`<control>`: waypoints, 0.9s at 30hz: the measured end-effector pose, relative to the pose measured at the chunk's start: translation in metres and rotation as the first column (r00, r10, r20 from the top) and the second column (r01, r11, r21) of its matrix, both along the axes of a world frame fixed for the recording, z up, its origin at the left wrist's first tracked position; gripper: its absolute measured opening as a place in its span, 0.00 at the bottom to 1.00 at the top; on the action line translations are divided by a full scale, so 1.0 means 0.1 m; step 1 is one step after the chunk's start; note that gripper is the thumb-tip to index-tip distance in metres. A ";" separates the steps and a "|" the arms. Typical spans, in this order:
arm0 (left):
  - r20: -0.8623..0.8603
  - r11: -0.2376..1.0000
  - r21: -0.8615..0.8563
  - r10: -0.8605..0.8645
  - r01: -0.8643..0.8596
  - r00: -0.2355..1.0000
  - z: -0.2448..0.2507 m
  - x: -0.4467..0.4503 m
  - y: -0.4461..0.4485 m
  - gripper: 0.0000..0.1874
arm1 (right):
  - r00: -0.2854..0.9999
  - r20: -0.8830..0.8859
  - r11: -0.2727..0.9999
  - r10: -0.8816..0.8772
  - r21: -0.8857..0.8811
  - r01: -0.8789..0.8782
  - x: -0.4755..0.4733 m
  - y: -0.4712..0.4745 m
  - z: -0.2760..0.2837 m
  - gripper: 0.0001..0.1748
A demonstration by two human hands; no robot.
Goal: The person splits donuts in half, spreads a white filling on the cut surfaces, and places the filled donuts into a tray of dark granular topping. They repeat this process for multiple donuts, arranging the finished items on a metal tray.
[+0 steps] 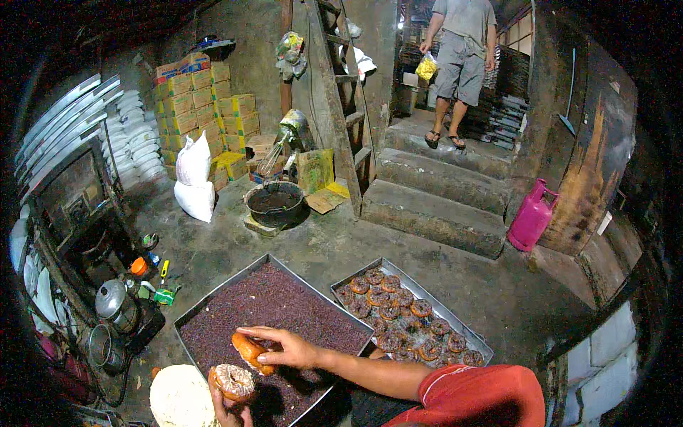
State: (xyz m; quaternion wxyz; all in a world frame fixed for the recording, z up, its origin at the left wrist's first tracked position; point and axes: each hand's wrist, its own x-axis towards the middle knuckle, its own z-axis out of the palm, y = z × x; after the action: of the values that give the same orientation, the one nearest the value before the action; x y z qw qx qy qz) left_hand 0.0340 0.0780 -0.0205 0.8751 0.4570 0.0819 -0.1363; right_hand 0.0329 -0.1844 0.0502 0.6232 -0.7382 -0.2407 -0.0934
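Note:
My right hand grips a plain browned doughnut above a metal tray of dark chocolate sprinkles. Just below and left of it, my left hand holds another doughnut, whose top bears a pale whitish coating. Left of that hand rises a rounded mound of cream-coloured spread; its container is hidden. To the right, a second metal tray holds several doughnuts with dark sprinkles on them. My right forearm passes in front of both trays' lower parts.
A person stands atop concrete steps, holding a yellow-filled bag. A pink gas cylinder stands right of the steps. Ahead are a black basin, a wooden ladder and stacked cartons. A lidded pot stands at left.

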 end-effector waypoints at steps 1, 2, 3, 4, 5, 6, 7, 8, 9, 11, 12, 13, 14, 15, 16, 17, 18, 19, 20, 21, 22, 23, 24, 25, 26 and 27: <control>-0.007 1.000 -0.027 -0.001 0.001 1.000 -0.03 0.01 0.02 0.30 | 1.000 -0.003 1.000 0.000 0.009 0.000 0.00 0.00 -0.01 0.39; -0.003 0.992 -0.125 -0.007 0.007 1.000 -0.05 0.01 0.02 0.28 | 1.000 0.000 1.000 -0.004 -0.007 0.004 0.00 -0.02 -0.01 0.39; -0.004 0.993 -0.121 -0.004 0.003 1.000 -0.07 0.01 0.04 0.27 | 1.000 0.000 1.000 0.003 0.010 -0.003 0.00 -0.02 -0.01 0.40; -0.005 0.993 -0.117 0.000 -0.001 1.000 -0.08 0.01 0.04 0.26 | 1.000 -0.005 1.000 -0.002 0.031 0.002 -0.01 -0.02 -0.01 0.40; -0.007 0.994 -0.114 0.004 -0.005 1.000 -0.08 0.01 0.04 0.26 | 1.000 -0.014 0.999 0.006 0.036 -0.005 -0.01 -0.03 0.00 0.41; 0.023 1.000 0.007 0.022 -0.022 0.999 -0.08 -0.01 0.05 0.25 | 0.999 0.039 1.000 -0.024 -0.002 0.024 -0.02 -0.03 0.01 0.41; 0.057 1.000 -0.018 0.010 -0.009 0.998 -0.06 0.00 0.03 0.25 | 1.000 -0.009 1.000 -0.003 0.031 0.003 -0.02 -0.04 0.02 0.40; 0.091 0.999 -0.041 -0.002 0.006 0.996 -0.04 -0.02 0.03 0.25 | 0.999 -0.043 0.999 0.023 0.045 -0.021 -0.03 -0.04 0.04 0.40; 0.125 0.998 -0.063 -0.014 0.022 0.992 -0.01 -0.01 0.00 0.25 | 0.997 -0.066 0.997 0.037 0.071 -0.033 -0.03 -0.05 0.06 0.39; -0.031 0.998 -0.048 0.026 -0.028 0.999 0.06 -0.01 -0.03 0.26 | 0.998 -0.062 0.998 0.029 0.055 -0.026 -0.05 -0.05 0.09 0.38; -0.038 0.997 -0.080 0.014 -0.017 0.999 0.08 -0.02 -0.04 0.26 | 0.998 -0.055 0.998 0.018 0.053 -0.015 -0.05 -0.06 0.10 0.38; -0.046 0.994 -0.110 0.005 -0.010 0.999 0.11 -0.01 -0.05 0.26 | 0.998 -0.064 1.000 0.008 0.031 -0.006 -0.05 -0.06 0.11 0.38; 0.069 0.997 -0.077 0.027 -0.021 0.997 0.12 -0.02 -0.06 0.27 | 0.996 -0.093 1.000 -0.003 0.002 0.003 -0.05 -0.08 0.11 0.38; 0.344 0.994 0.104 -0.072 0.038 0.936 0.13 0.00 -0.07 0.29 | 0.999 -0.031 0.999 -0.041 -0.006 0.041 -0.06 -0.08 0.11 0.39; 0.490 0.989 0.144 -0.105 0.038 0.866 0.13 0.00 -0.09 0.32 | 0.997 -0.076 0.998 -0.029 0.048 0.032 -0.05 -0.11 0.10 0.39; 0.349 0.999 0.049 -0.019 0.002 0.937 0.12 0.00 -0.10 0.32 | 0.991 -0.131 0.995 0.004 0.099 0.009 -0.06 -0.12 0.09 0.39; 0.340 1.000 -0.006 -0.020 0.024 0.940 0.12 -0.02 -0.11 0.31 | 0.993 -0.098 0.995 -0.059 0.073 0.067 -0.06 -0.14 0.08 0.39; 0.293 0.997 -0.056 -0.025 0.044 0.956 0.12 -0.01 -0.12 0.31 | 0.992 -0.060 0.993 -0.109 0.039 0.112 -0.07 -0.17 0.09 0.39; 0.252 0.959 -0.259 -0.044 0.111 0.967 0.12 -0.02 -0.14 0.30 | 0.978 -0.205 0.971 -0.021 0.229 0.069 -0.09 -0.17 0.09 0.38; 0.287 0.971 -0.221 -0.029 0.096 0.957 0.14 -0.04 -0.18 0.29 | 0.986 -0.143 0.986 -0.084 0.130 0.103 -0.10 -0.20 0.11 0.38; 0.177 0.981 -0.192 0.006 0.028 0.984 0.16 -0.05 -0.21 0.29 | 0.980 -0.170 0.982 -0.105 0.140 0.129 -0.13 -0.18 0.14 0.38; 0.156 0.969 -0.244 0.001 0.037 0.988 0.19 -0.06 -0.27 0.28 | 0.977 -0.166 0.973 -0.131 0.170 0.159 -0.14 -0.21 0.17 0.38; 0.130 0.959 -0.281 0.004 0.033 0.992 0.23 -0.06 -0.30 0.28 | 0.983 -0.108 0.982 -0.149 0.097 0.160 -0.17 -0.17 0.20 0.38; 0.222 0.929 -0.355 -0.028 0.107 0.975 0.27 -0.04 -0.38 0.27 | 0.980 -0.055 0.981 -0.189 0.037 0.191 -0.19 -0.16 0.24 0.38; 0.158 0.947 -0.313 -0.021 0.071 0.987 0.31 -0.05 -0.40 0.27 | 0.977 0.018 0.977 -0.212 -0.007 0.212 -0.20 -0.11 0.28 0.38; 0.144 0.951 -0.299 -0.039 0.081 0.989 0.35 -0.03 -0.44 0.27 | 0.979 -0.075 0.981 -0.190 0.024 0.192 -0.23 -0.06 0.30 0.39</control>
State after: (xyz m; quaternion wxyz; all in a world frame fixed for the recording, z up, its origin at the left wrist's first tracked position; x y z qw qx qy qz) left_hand 0.0308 0.0338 0.0148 0.9339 0.3277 -0.0139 -0.1424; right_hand 0.0100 -0.1906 0.0798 0.6310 -0.7511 -0.1445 -0.1295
